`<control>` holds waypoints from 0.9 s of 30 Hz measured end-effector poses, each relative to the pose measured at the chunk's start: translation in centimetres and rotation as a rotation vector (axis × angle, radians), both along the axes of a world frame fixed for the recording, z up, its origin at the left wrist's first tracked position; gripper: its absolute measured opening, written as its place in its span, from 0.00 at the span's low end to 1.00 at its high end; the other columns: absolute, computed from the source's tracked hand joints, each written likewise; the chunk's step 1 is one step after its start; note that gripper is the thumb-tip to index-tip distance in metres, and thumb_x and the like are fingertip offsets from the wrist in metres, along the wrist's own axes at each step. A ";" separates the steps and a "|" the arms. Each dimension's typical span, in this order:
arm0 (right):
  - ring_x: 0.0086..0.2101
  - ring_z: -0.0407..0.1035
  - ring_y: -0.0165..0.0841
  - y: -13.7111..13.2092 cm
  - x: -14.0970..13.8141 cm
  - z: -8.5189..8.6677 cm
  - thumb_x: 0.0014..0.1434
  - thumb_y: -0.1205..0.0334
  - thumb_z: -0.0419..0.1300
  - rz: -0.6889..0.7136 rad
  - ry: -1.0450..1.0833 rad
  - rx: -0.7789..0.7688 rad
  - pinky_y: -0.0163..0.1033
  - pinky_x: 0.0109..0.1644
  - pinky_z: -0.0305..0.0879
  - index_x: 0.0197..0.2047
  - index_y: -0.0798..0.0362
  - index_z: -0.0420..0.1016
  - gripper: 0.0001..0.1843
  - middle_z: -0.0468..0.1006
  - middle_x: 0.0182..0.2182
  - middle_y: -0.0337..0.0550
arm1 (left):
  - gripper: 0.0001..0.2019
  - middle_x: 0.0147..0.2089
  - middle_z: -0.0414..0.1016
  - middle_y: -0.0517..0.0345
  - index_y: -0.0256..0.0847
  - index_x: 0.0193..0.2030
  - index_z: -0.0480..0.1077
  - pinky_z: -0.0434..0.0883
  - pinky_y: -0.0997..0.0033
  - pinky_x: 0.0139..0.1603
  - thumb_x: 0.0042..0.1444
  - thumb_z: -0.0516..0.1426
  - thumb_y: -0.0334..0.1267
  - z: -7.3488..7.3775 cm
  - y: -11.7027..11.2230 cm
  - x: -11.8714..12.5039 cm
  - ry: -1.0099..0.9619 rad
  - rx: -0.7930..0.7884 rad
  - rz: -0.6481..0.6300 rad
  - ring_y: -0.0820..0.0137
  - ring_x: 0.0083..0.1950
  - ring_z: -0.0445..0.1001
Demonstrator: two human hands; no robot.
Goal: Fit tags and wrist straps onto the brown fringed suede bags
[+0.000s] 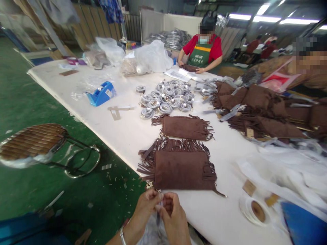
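Observation:
At the table's near edge, my left hand (148, 205) and my right hand (171, 210) meet with fingers pinched. Between them is a narrow strap (158, 217), partly covered by something pale and filmy; the fingers hide most of it. Small metal fittings (149, 185) show just above my fingertips, at the corner of a brown fringed bag (181, 170). That bag lies flat directly beyond my hands, its fringe spread along the far and side edges. A second brown fringed bag (185, 128) lies behind it.
Coiled grey straps (166, 98) lie mid-table, right of a blue tape dispenser (100, 93). Brown bags (263, 105) are piled at right. A white roll (254, 211) sits near right. Across the table, a person (204, 51) handles a brown item. A stool (33, 141) stands left.

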State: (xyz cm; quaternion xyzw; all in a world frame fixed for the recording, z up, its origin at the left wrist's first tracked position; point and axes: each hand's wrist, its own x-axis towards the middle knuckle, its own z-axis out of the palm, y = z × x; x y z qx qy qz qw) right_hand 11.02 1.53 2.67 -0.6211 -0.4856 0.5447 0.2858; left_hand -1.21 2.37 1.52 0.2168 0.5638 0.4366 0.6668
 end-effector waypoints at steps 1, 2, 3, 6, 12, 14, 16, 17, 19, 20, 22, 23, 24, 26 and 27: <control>0.33 0.73 0.34 -0.1 0.1 -0.1 0.54 0.61 0.58 -0.020 0.003 -0.001 0.36 0.38 0.68 0.42 0.52 0.67 0.11 0.78 0.34 0.42 | 0.19 0.29 0.71 0.57 0.35 0.31 0.71 0.65 0.73 0.31 0.50 0.62 0.53 0.4 -0.1 0.0 -0.020 -0.006 -0.011 0.71 0.29 0.67; 0.33 0.73 0.34 0.0 0.3 -0.2 0.55 0.60 0.58 -0.041 0.016 0.000 0.35 0.38 0.68 0.40 0.52 0.68 0.10 0.78 0.33 0.42 | 0.20 0.31 0.72 0.56 0.36 0.33 0.71 0.67 0.72 0.33 0.52 0.60 0.54 0.6 -0.2 -0.1 -0.040 -0.003 -0.028 0.69 0.31 0.69; 0.32 0.73 0.34 0.0 0.5 -0.4 0.56 0.59 0.57 -0.061 0.031 0.000 0.35 0.37 0.67 0.39 0.52 0.68 0.08 0.77 0.32 0.41 | 0.21 0.32 0.73 0.54 0.36 0.34 0.72 0.69 0.69 0.36 0.53 0.58 0.56 0.8 -0.3 -0.4 -0.057 0.005 -0.050 0.67 0.33 0.70; 0.29 0.70 0.32 0.5 1.3 -0.9 0.55 0.56 0.58 -0.086 0.067 -0.026 0.33 0.33 0.65 0.35 0.53 0.70 0.09 0.76 0.27 0.39 | 0.23 0.33 0.75 0.51 0.35 0.36 0.74 0.70 0.67 0.38 0.48 0.62 0.56 0.1 -0.4 -1.1 -0.054 0.017 -0.094 0.63 0.36 0.73; 0.28 0.68 0.32 1.4 1.9 -1.3 0.55 0.55 0.57 -0.044 0.110 -0.022 0.33 0.31 0.63 0.34 0.54 0.72 0.11 0.76 0.26 0.40 | 0.18 0.24 0.74 0.54 0.34 0.30 0.73 0.67 0.71 0.30 0.44 0.66 0.49 -2.2 -0.4 -0.9 0.023 0.090 -0.005 0.67 0.27 0.71; 0.29 0.69 0.33 1.5 1.8 -1.3 0.56 0.55 0.56 -0.013 0.073 -0.004 0.33 0.32 0.64 0.34 0.54 0.72 0.11 0.76 0.27 0.40 | 0.15 0.23 0.73 0.56 0.36 0.29 0.71 0.66 0.72 0.29 0.49 0.63 0.48 -2.2 -0.4 -0.7 0.092 0.144 0.004 0.67 0.26 0.70; 0.31 0.70 0.33 1.5 1.7 -1.3 0.57 0.55 0.55 0.011 0.010 0.020 0.34 0.35 0.65 0.35 0.53 0.72 0.11 0.77 0.29 0.41 | 0.13 0.23 0.72 0.57 0.37 0.29 0.70 0.67 0.72 0.30 0.54 0.59 0.46 -1.9 -0.4 -0.5 0.173 0.187 -0.012 0.67 0.27 0.71; 0.32 0.70 0.34 1.4 1.7 -1.2 0.58 0.55 0.54 0.018 -0.023 0.034 0.34 0.37 0.65 0.36 0.53 0.72 0.11 0.78 0.30 0.41 | 0.12 0.24 0.72 0.57 0.38 0.29 0.69 0.67 0.72 0.31 0.56 0.58 0.46 -1.7 -0.4 -0.4 0.214 0.207 -0.025 0.67 0.27 0.71; 0.34 0.71 0.34 1.4 1.6 -0.9 0.60 0.54 0.53 0.034 -0.064 0.054 0.35 0.39 0.66 0.38 0.53 0.72 0.12 0.78 0.33 0.42 | 0.12 0.24 0.70 0.59 0.39 0.29 0.68 0.67 0.72 0.30 0.58 0.56 0.45 -1.3 -0.3 -0.3 0.282 0.231 -0.046 0.67 0.27 0.71; 0.34 0.72 0.34 1.4 1.5 -0.7 0.60 0.53 0.52 0.047 -0.067 0.057 0.35 0.40 0.66 0.39 0.53 0.72 0.13 0.79 0.35 0.43 | 0.11 0.25 0.70 0.59 0.40 0.29 0.67 0.67 0.72 0.29 0.58 0.56 0.44 -1.2 -0.3 -0.2 0.310 0.237 -0.049 0.67 0.26 0.71; 0.38 0.73 0.35 1.3 1.4 -0.2 0.61 0.52 0.52 0.086 -0.062 0.055 0.36 0.43 0.67 0.44 0.53 0.71 0.15 0.79 0.40 0.45 | 0.11 0.26 0.70 0.59 0.40 0.30 0.67 0.67 0.72 0.30 0.59 0.55 0.44 -1.2 -0.3 0.0 0.367 0.254 -0.036 0.67 0.28 0.71; 0.40 0.73 0.35 1.3 1.3 -0.1 0.60 0.53 0.54 0.107 -0.073 0.061 0.36 0.45 0.68 0.46 0.52 0.70 0.16 0.78 0.43 0.46 | 0.11 0.27 0.71 0.58 0.40 0.30 0.67 0.67 0.72 0.31 0.59 0.54 0.44 -1.3 -0.3 0.1 0.394 0.266 -0.024 0.67 0.29 0.71; 0.42 0.73 0.36 1.3 1.4 0.1 0.58 0.54 0.57 0.123 -0.099 0.077 0.37 0.48 0.67 0.49 0.52 0.70 0.17 0.77 0.45 0.46 | 0.11 0.29 0.71 0.58 0.40 0.30 0.68 0.66 0.72 0.32 0.60 0.54 0.44 -1.4 -0.3 0.2 0.406 0.275 -0.012 0.66 0.31 0.71; 0.45 0.72 0.37 1.3 1.5 0.2 0.56 0.57 0.59 0.150 -0.179 0.120 0.38 0.50 0.67 0.50 0.50 0.69 0.18 0.77 0.46 0.45 | 0.11 0.29 0.72 0.58 0.40 0.32 0.69 0.67 0.72 0.32 0.60 0.53 0.44 -1.5 -0.5 0.2 0.375 0.276 -0.007 0.66 0.31 0.71; 0.44 0.72 0.37 1.4 1.7 0.2 0.57 0.57 0.57 0.168 -0.222 0.136 0.38 0.48 0.67 0.49 0.50 0.70 0.16 0.78 0.45 0.44 | 0.11 0.28 0.71 0.58 0.40 0.33 0.69 0.67 0.71 0.32 0.61 0.53 0.44 -1.5 -0.6 0.2 0.357 0.273 -0.020 0.66 0.30 0.71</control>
